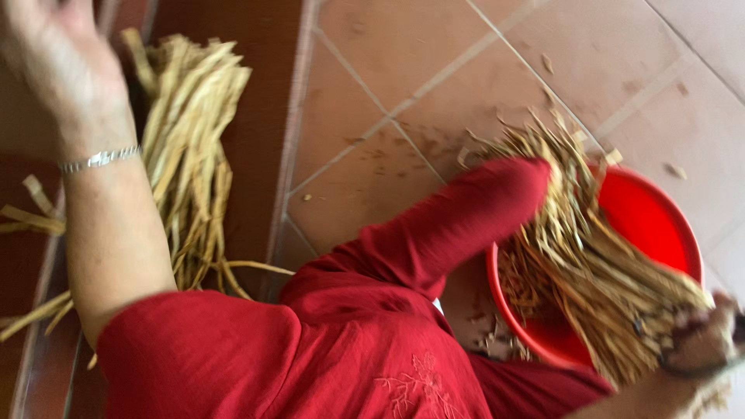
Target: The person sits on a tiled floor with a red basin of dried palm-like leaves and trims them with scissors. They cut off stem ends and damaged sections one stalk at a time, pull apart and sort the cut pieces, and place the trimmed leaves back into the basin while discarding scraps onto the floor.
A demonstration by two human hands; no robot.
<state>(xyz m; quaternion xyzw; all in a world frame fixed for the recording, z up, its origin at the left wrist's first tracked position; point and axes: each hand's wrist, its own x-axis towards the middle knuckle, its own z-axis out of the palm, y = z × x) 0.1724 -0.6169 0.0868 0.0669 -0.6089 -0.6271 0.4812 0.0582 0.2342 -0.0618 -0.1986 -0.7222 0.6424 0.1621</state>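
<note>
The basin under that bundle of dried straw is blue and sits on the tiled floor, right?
Not quite: the head view shows the basin is red, not blue. It does sit on the tiled floor, under the bundle of dried straw.

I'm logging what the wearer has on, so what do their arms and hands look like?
Red sleeves, forearms bare. The left hand has a silver chain bracelet at the wrist; the right hand has a dark band there, too blurred to identify.

Left hand (54, 62) raised with forearm upright, right hand (702, 341) low at the frame's edge, fingers curled shut
</note>
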